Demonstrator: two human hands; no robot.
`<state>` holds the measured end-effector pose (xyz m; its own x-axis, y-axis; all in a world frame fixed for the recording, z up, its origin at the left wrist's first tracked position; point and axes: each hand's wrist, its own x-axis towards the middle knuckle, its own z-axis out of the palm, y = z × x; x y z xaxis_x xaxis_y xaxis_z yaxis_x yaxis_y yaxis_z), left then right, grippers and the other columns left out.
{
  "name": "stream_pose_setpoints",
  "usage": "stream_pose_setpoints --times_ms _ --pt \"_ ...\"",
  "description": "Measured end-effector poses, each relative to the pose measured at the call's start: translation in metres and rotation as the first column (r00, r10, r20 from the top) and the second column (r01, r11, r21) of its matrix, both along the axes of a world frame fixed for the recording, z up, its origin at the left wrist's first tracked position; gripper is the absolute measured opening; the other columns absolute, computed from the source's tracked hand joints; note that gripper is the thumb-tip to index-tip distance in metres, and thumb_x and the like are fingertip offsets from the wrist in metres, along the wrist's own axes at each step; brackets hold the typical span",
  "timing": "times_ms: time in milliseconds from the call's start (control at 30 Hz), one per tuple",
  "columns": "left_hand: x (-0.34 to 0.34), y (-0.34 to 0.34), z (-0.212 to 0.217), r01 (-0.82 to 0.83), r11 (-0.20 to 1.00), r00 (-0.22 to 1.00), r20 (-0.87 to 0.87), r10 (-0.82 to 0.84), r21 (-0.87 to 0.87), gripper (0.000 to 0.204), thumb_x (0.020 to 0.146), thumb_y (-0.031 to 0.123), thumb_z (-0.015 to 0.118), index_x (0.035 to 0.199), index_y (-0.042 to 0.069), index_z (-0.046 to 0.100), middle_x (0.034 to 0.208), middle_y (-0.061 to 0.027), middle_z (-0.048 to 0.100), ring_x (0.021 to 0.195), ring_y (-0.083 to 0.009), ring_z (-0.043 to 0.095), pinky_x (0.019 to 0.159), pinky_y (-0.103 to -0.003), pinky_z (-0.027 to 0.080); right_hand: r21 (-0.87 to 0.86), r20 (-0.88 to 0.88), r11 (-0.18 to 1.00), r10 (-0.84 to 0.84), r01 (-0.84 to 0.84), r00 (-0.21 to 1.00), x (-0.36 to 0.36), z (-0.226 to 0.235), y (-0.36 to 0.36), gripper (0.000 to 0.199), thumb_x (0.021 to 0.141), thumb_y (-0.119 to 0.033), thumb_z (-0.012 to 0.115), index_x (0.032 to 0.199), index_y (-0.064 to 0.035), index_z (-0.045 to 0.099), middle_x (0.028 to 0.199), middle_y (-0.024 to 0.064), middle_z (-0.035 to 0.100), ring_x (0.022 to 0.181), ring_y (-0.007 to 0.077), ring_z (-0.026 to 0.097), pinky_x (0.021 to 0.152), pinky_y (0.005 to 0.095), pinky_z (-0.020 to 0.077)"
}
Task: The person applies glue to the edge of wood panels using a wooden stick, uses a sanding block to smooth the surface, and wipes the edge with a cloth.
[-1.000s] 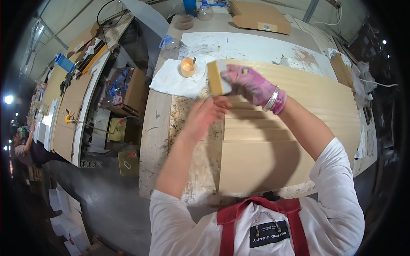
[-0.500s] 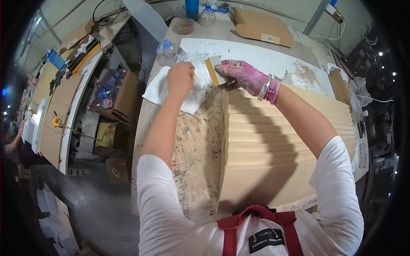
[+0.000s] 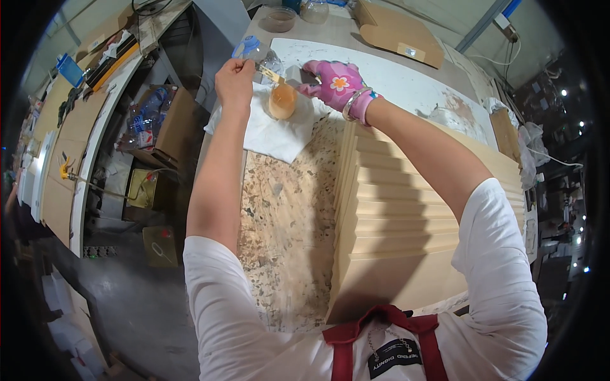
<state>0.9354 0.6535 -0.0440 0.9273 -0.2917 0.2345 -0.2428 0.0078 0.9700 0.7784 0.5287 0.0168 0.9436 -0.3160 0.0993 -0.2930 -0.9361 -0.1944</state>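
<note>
My bare left hand (image 3: 235, 82) pinches the end of a thin, pale yellow stick (image 3: 269, 73). The stick slants down toward a rounded orange-tan container (image 3: 283, 101), which sits on a folded white cloth (image 3: 279, 138); whether the two touch I cannot tell. Just to the right is my right hand (image 3: 337, 84), in a pink flowered glove with a bracelet at the wrist. Its finger and thumb are around a flat grey piece (image 3: 293, 74), like a scraper blade, seen in part. Behind the cloth lies a clear plastic bottle (image 3: 270, 58) with a blue top.
Overlapping pale boards (image 3: 394, 216) lie in a stepped stack at the right of the worktable. A stained surface (image 3: 286, 209) runs left of them. A white board (image 3: 394, 86), a flat cardboard box (image 3: 400, 35) and a round tub (image 3: 279, 19) are farther back. Shelving (image 3: 105, 159) stands at left.
My left hand has moved left and up, uncovering the orange-tan container and the stick. My right hand has turned and shifted left; the yellow-edged flat piece no longer shows its yellow edge.
</note>
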Motion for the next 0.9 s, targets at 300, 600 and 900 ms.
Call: stream_pose_setpoints --times_ms 300,600,900 --pt "-0.009 0.019 0.006 0.035 0.973 0.976 -0.201 -0.083 -0.23 0.01 0.081 0.01 0.063 0.079 0.0 0.061 0.069 -0.0003 0.058 0.061 -0.0061 0.045 0.057 -0.022 0.036 -0.363 0.043 0.929 0.089 -0.067 0.995 0.016 -0.01 0.006 0.029 0.081 -0.033 0.062 0.101 -0.0126 0.061 0.092 0.0074 0.064 0.09 0.0254 0.061 0.084 0.0431 0.0391" --pt "-0.016 0.022 0.003 0.014 0.978 0.97 -0.236 -0.064 -0.209 0.012 0.083 0.011 0.063 0.083 -0.001 0.061 0.074 -0.0026 0.061 0.063 -0.0088 0.051 0.061 -0.022 0.041 0.018 -0.041 0.999 -0.048 0.049 0.998 0.025 -0.006 -0.004 0.032 0.085 -0.033 0.058 0.104 -0.0078 0.064 0.085 0.0122 0.067 0.081 0.0271 0.064 0.07 0.0398 0.049" --pt "-0.025 0.028 -0.024 -0.051 0.935 0.891 -0.439 -0.116 -0.351 0.012 0.084 0.009 0.062 0.091 0.0 0.058 0.079 -0.006 0.064 0.065 -0.0088 0.057 0.058 -0.019 0.043 0.954 -0.202 0.173 -0.243 0.247 0.949 0.01 -0.008 -0.016 0.03 0.094 -0.034 0.05 0.104 -0.0068 0.058 0.083 0.0082 0.064 0.07 0.0192 0.065 0.06 0.0306 0.0539"
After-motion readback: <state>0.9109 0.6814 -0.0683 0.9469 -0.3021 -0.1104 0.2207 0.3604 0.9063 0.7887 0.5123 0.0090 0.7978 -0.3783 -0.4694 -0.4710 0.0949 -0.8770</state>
